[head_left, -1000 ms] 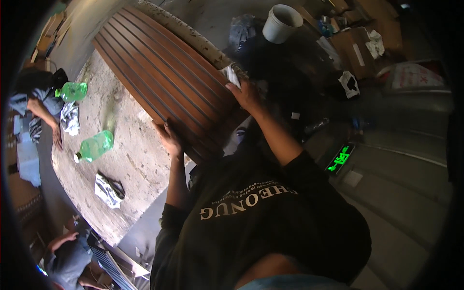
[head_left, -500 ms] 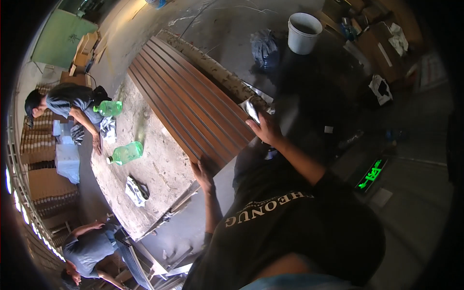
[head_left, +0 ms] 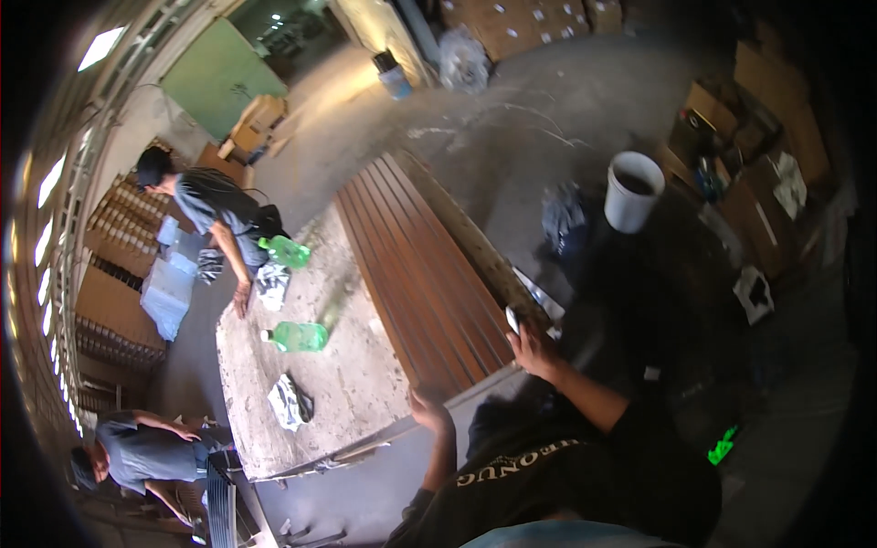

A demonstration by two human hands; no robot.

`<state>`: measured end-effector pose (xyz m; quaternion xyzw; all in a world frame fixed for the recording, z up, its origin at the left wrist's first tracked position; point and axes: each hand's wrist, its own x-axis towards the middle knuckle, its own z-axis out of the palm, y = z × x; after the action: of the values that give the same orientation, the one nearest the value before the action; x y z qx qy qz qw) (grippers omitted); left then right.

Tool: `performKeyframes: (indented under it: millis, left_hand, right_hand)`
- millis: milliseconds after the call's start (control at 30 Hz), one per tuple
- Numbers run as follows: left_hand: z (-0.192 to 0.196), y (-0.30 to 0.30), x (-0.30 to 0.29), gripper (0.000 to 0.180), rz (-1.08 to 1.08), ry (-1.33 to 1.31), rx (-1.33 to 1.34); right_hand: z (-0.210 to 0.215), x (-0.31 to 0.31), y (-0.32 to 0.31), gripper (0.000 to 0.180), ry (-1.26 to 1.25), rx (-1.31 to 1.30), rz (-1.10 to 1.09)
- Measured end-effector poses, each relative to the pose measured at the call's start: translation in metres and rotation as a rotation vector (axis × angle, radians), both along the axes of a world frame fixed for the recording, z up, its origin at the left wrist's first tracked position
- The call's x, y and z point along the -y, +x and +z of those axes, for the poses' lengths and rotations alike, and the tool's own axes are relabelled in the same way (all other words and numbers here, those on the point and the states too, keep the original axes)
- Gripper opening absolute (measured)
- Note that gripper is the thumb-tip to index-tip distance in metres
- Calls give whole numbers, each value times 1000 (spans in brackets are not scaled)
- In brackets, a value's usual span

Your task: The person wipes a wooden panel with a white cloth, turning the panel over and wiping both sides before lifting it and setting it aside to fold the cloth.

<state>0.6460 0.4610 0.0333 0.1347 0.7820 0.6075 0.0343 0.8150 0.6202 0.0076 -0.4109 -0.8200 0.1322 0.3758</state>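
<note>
A long reddish-brown slatted wood panel [head_left: 423,279] with dark grooves lies on a worn, stained table [head_left: 352,402], its near end toward me. My left hand [head_left: 433,411] is closed around its near left corner. At the near right corner is my right hand [head_left: 539,353], fingers bent around a small white rag [head_left: 512,320] that sits by the panel's edge; the fingertips are partly hidden. Left of the panel lie two green plastic bottles, one nearer [head_left: 300,337] and one farther [head_left: 287,251], and a crumpled black-and-white cloth [head_left: 290,402].
Two co-workers are on the left, one leaning a hand on the table [head_left: 242,297], another bent at lower left [head_left: 146,447]. A white bucket [head_left: 632,192] and dark plastic bag [head_left: 565,217] stand beyond the panel to the right. Cardboard boxes [head_left: 763,210] lie at far right.
The view has swung, so the table and panel appear lower and farther right. My left hand stays at the near left corner; my right hand keeps the white rag near the right corner.
</note>
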Motion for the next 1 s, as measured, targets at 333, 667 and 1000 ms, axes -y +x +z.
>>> performKeyframes:
  millis: [333,667,1000]
  left_hand:
    - [2,-23,1,45,-122,-102,-131]
    - [66,-27,88,43,-525,-26,-138]
    - [122,-27,119,73,-654,162,-200]
  right_hand:
    - [-16,-17,6,49,-337,-99,-156]
    - [56,107,-50,24,-1036,-869,563]
    - [91,167,-197,44,-1136,-750,1123]
